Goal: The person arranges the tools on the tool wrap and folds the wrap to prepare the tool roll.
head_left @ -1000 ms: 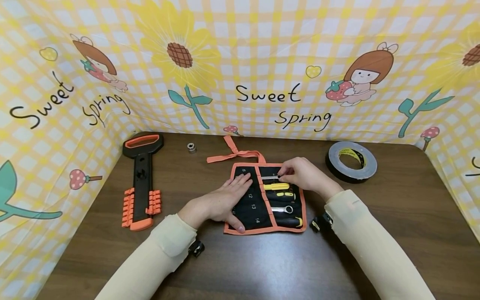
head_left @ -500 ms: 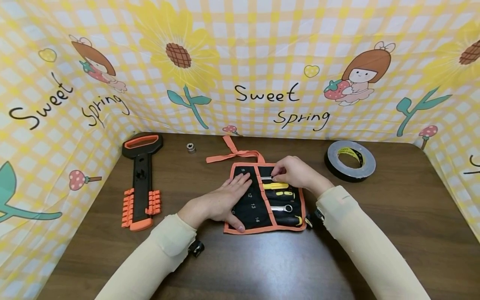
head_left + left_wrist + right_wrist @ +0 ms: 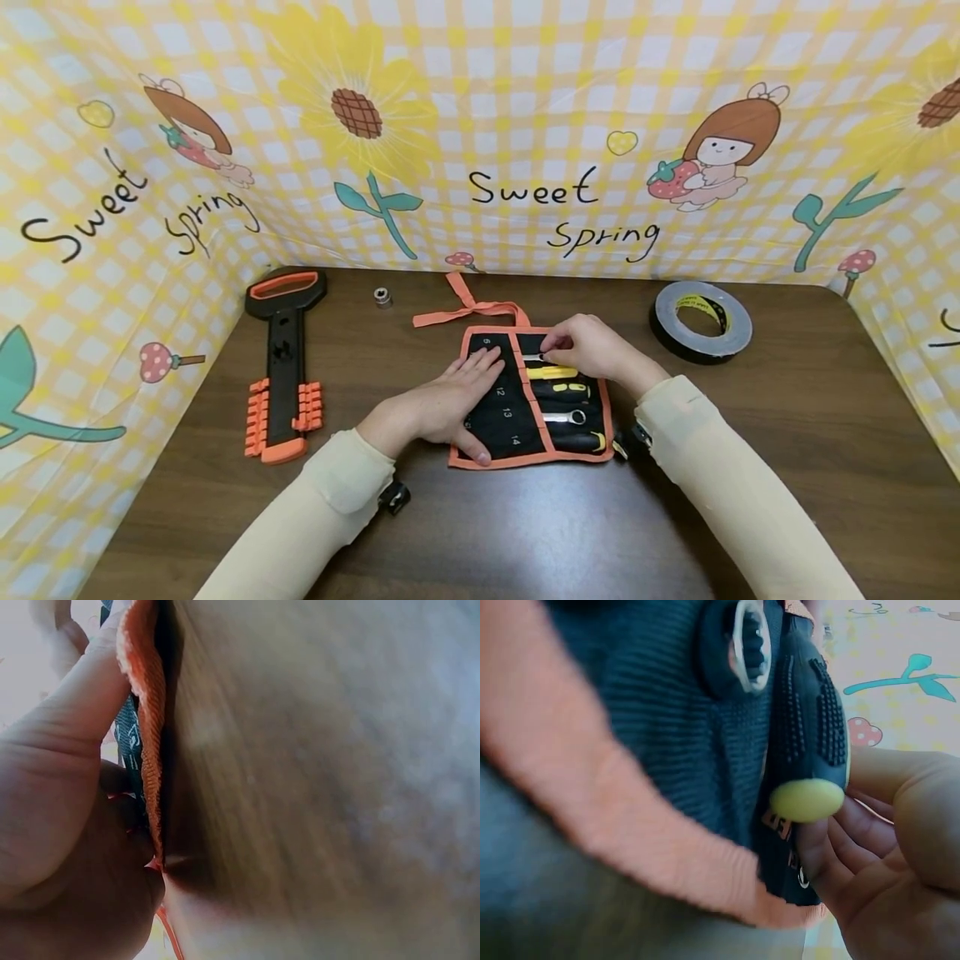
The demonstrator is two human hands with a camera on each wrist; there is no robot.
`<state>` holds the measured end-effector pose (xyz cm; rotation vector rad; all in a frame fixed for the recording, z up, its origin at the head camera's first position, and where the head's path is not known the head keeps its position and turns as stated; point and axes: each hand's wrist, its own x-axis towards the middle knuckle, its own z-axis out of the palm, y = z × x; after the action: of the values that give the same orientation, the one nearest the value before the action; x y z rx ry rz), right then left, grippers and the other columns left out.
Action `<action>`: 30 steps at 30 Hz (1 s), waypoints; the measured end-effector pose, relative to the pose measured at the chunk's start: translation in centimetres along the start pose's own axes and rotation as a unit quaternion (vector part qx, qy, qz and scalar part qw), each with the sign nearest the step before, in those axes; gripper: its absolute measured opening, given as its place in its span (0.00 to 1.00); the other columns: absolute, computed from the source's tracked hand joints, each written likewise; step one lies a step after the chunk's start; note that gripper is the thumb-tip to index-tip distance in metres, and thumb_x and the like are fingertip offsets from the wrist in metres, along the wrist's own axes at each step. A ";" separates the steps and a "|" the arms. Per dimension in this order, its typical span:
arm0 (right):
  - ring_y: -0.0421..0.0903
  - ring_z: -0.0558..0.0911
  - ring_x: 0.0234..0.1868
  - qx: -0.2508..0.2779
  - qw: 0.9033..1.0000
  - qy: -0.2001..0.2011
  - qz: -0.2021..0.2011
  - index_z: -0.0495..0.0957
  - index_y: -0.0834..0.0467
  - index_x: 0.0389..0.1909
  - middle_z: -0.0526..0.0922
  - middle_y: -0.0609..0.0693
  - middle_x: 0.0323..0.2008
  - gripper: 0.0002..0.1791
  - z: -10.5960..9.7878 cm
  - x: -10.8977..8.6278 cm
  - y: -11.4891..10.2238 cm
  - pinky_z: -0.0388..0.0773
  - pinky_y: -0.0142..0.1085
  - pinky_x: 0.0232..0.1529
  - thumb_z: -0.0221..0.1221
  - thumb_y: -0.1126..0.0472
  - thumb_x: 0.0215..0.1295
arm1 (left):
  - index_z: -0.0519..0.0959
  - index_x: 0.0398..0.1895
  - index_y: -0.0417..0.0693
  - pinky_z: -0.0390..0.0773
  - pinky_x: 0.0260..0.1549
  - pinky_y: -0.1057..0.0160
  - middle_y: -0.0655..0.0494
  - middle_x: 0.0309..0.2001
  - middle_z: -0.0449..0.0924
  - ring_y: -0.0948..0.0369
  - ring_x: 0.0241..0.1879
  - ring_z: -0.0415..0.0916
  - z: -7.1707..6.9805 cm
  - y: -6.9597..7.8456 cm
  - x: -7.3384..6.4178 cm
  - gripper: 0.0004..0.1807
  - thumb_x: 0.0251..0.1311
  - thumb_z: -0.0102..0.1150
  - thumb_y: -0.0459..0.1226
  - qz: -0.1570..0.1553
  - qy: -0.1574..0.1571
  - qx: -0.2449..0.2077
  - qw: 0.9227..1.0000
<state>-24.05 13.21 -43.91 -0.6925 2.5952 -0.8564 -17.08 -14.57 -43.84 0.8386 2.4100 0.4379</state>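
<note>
A black tool roll (image 3: 487, 425) with orange edging lies spread on the table in the head view, its pockets marked with numbers. My left hand (image 3: 442, 404) rests on its left half with the fingers straight and the thumb spread. At the topmost pocket, my right hand (image 3: 596, 346) pinches the end of a slim silver wrench (image 3: 534, 357), whose other end is hidden in the pocket. Below it sit a yellow handle (image 3: 552, 373), a black-and-yellow handle (image 3: 810, 712), a ring-ended wrench (image 3: 564, 417) and another dark handle (image 3: 577, 442). The right wrist view hides the pinched wrench mostly.
Orange ties (image 3: 480, 308) trail behind the roll. A small metal socket (image 3: 382, 297) stands at the back left. Farther left lies a black holder with orange clips (image 3: 285, 358). A tape roll (image 3: 671, 337) lies at the back right, near the patterned cloth wall (image 3: 525, 100).
My right hand has moved a little left towards the pocket, and less of the wrench shows now. My left hand has stayed on the roll.
</note>
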 end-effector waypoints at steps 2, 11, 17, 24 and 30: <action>0.46 0.87 0.44 0.000 1.000 0.016 0.002 0.91 0.58 0.49 0.93 0.52 0.46 0.09 -0.1 -0.7 0.3 0.86 0.47 0.52 0.66 0.61 0.75 | 0.41 0.90 0.46 0.35 0.88 0.45 0.52 0.91 0.29 0.51 0.90 0.26 0.0 0.1 0.2 0.74 0.52 0.81 0.62 -0.002 -0.003 0.001 1.000; 0.46 0.87 0.44 -0.005 0.996 0.089 -0.017 0.90 0.60 0.49 0.92 0.53 0.45 0.09 -0.5 -4.4 1.1 0.86 0.48 0.49 0.67 0.61 0.75 | 0.42 0.90 0.47 0.35 0.87 0.42 0.53 0.91 0.28 0.51 0.90 0.25 0.7 -1.1 0.8 0.77 0.48 0.80 0.66 0.006 0.000 -0.021 1.000; 0.42 0.85 0.39 -0.014 0.992 0.119 -0.025 0.91 0.59 0.47 0.92 0.51 0.42 0.07 -1.1 -7.2 1.6 0.85 0.42 0.43 0.69 0.63 0.73 | 0.42 0.90 0.46 0.34 0.87 0.43 0.51 0.91 0.28 0.50 0.90 0.26 0.4 -0.6 0.5 0.75 0.51 0.80 0.64 0.001 0.000 -0.006 1.000; 0.41 0.86 0.40 -0.024 0.986 0.162 -0.030 0.91 0.58 0.46 0.92 0.48 0.40 0.06 -1.6 -11.2 2.7 0.87 0.39 0.43 0.70 0.65 0.71 | 0.40 0.90 0.46 0.36 0.88 0.45 0.51 0.91 0.28 0.51 0.90 0.26 0.5 -0.1 0.3 0.75 0.51 0.81 0.62 -0.004 0.002 0.011 1.000; 0.32 0.84 0.37 -0.039 0.975 0.214 -0.037 0.91 0.56 0.42 0.91 0.43 0.37 0.05 -1.8 -14.2 3.8 0.86 0.34 0.40 0.72 0.66 0.67 | 0.40 0.90 0.46 0.35 0.88 0.45 0.51 0.91 0.28 0.50 0.90 0.25 0.3 -0.1 0.1 0.75 0.51 0.81 0.62 -0.006 0.001 0.008 1.000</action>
<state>-14.36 24.38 -42.81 -0.6917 3.0137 -1.0278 -17.05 -14.52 -44.20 0.8298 2.4212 0.4157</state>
